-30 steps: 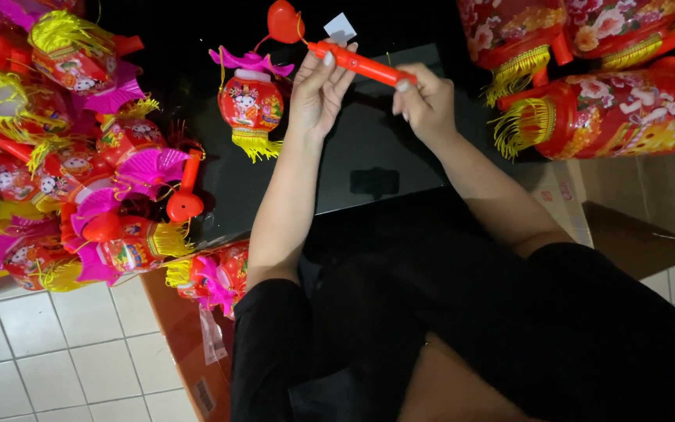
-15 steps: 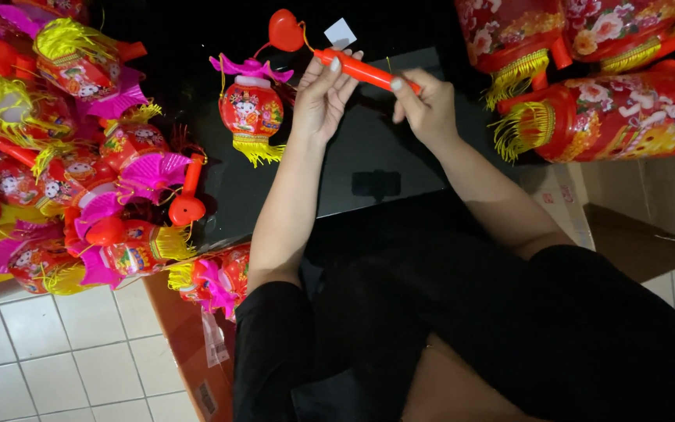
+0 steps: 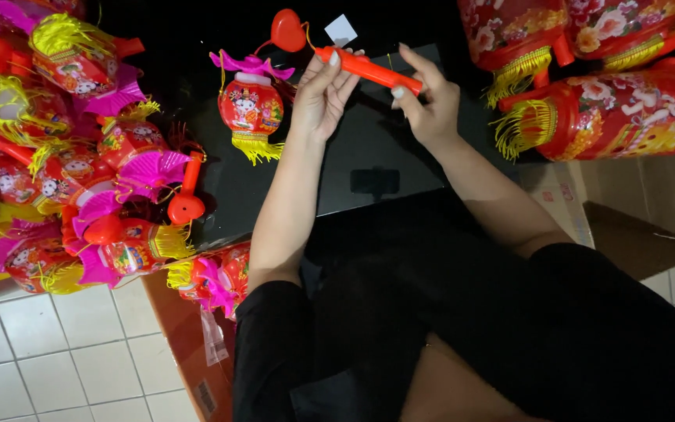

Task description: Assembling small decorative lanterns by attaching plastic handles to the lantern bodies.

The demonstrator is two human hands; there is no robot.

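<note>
Both of my hands hold a red plastic lantern handle (image 3: 369,70) above a black surface (image 3: 376,156). My left hand (image 3: 323,94) grips its upper end, near a red heart-shaped tip (image 3: 287,30) and a small white tag (image 3: 341,30). My right hand (image 3: 430,101) pinches the lower end with the fingertips. A small red lantern (image 3: 250,105) with a pink top and yellow tassel hangs from the handle by a string, just left of my left hand.
A heap of similar small lanterns (image 3: 64,148) with pink frills lies at the left. Larger red flowered lanterns (image 3: 626,101) with yellow fringes lie at the upper right. Cardboard boxes (image 3: 626,219) stand at the right, and white tiled floor (image 3: 48,359) shows at bottom left.
The handle has barely moved. My right hand's fingers have shifted slightly along its lower end, and the hanging lantern has stayed in place.
</note>
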